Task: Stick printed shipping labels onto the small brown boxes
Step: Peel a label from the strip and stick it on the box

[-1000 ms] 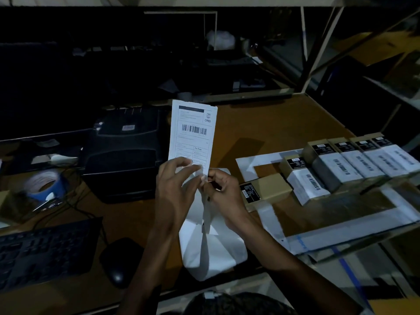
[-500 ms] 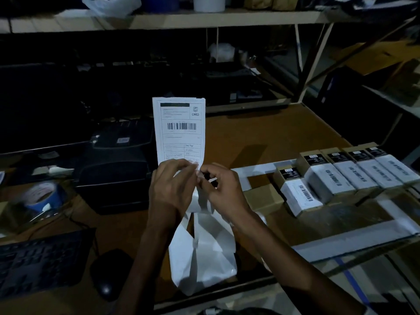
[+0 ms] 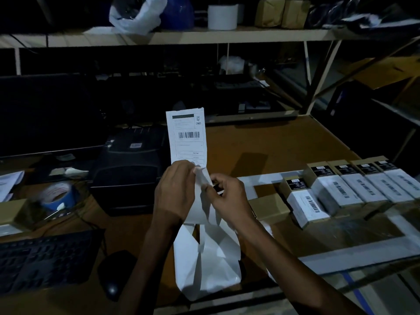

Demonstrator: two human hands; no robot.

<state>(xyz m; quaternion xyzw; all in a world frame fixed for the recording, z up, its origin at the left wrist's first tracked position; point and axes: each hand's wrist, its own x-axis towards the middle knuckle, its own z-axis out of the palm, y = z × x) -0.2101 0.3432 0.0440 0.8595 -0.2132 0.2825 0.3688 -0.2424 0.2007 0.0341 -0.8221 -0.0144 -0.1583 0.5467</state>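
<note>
Two hands: both up at centre, working one strip of labels over the desk (image 3: 284, 142).
L hand (image 3: 173, 192): fingers curled, pinching the lower edge of the shipping label (image 3: 187, 136); label stands upright above the fingertips, printed side w/ barcode facing the camera.
R hand (image 3: 227, 196): fingers curled, pinching a peeled white corner just right of the L fingertips; whether that corner is backing or label, cannot tell.
Backing strip (image 3: 209, 253): white, hangs down below both hands in loose folds, lower end near the desk's front edge.
Unlabelled box (image 3: 269, 206): small, brown, plain top, just right of the R hand, partly hidden behind the wrist.
Labelled boxes (image 3: 354, 185): approx five, in a row further right of the R fingers, white labels w/ barcodes on top, sides touching or nearly so.
White tape outline (image 3: 354, 255): rectangle on the desk around the boxes.
Printer (image 3: 131, 169): black, behind and left of the L hand.
Tape roll (image 3: 58, 196): blue core, well left of the L fingers.
Keyboard (image 3: 45, 260) & mouse (image 3: 116, 273): below-left of the L forearm, dim.
Shelf (image 3: 204, 34): above, holds a white roll, bags, brown parcels.
Lighting: poor; fine print unreadable.
</note>
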